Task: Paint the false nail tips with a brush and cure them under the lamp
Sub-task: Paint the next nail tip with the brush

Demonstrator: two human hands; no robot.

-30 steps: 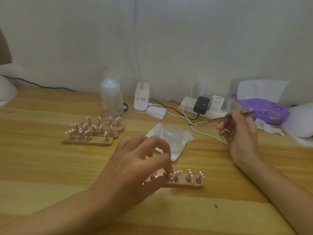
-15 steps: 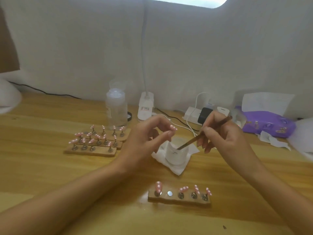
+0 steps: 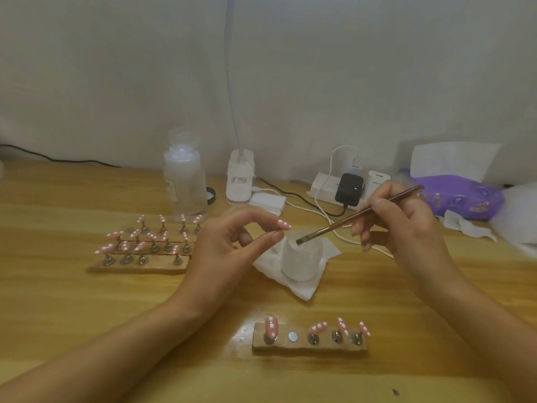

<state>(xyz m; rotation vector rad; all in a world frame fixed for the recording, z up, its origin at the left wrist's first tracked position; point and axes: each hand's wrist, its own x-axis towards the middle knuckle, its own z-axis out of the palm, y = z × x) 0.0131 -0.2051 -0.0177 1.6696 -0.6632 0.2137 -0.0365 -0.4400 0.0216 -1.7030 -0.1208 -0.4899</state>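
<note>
The left hand [image 3: 229, 248] is raised above the wooden table [image 3: 58, 301], thumb and forefinger curled toward each other and pinching a pink nail tip [image 3: 284, 224] with white dots at the fingertips, while the other fingers fold loosely behind. The right hand [image 3: 406, 228] grips a brown brush [image 3: 360, 214] like a pen, fingers closed round the upper shaft. The brush slants down to the left and its dark bristle end sits at the mouth of a small glass cup [image 3: 302, 260], near the held tip but apart from it; whether the bristles touch the glass cannot be told. The cup stands on a crumpled white tissue [image 3: 305, 286]. Nearer the person lies a wooden holder [image 3: 309, 346] carrying four more dotted pink tips on stands, with one bare magnet [image 3: 292, 336] second from its left end. Further left, three holder strips [image 3: 139, 264] sit packed together, full of similar tips. Along the wall stand a clear bottle [image 3: 184, 184], a white lamp base [image 3: 239, 178], a power strip [image 3: 322, 186] and a purple pack [image 3: 459, 199]
</note>
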